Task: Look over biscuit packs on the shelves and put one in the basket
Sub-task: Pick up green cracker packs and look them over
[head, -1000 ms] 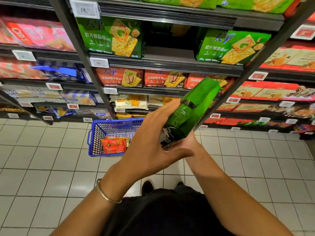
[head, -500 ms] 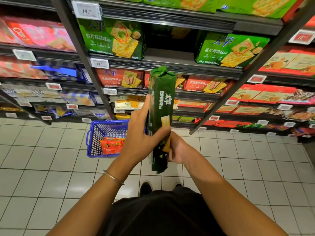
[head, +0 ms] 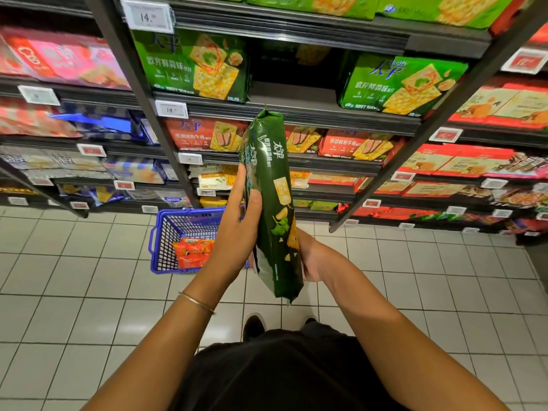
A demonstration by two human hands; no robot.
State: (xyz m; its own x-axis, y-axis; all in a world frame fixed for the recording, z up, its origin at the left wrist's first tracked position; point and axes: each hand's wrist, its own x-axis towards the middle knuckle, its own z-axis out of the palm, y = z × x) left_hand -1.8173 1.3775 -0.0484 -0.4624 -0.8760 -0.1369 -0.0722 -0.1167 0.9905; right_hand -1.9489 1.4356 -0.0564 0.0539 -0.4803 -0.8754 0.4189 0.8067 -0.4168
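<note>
Shelves (head: 296, 114) filled the far side. A blue basket (head: 154, 232) stood on the floor at left, a red packet (head: 192, 250) inside. A green pack (head: 272, 203) was held upright just right of the basket. The left hand (head: 237, 232) clasped its middle and the right hand (head: 311, 256) gripped its lower part, fingers hidden.

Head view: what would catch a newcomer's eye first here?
The dark green biscuit pack stands upright at centre, held between the left hand and the right hand. Beyond it on the floor sits the blue basket with a red packet inside. Above, bright green packs line the shelf.
</note>
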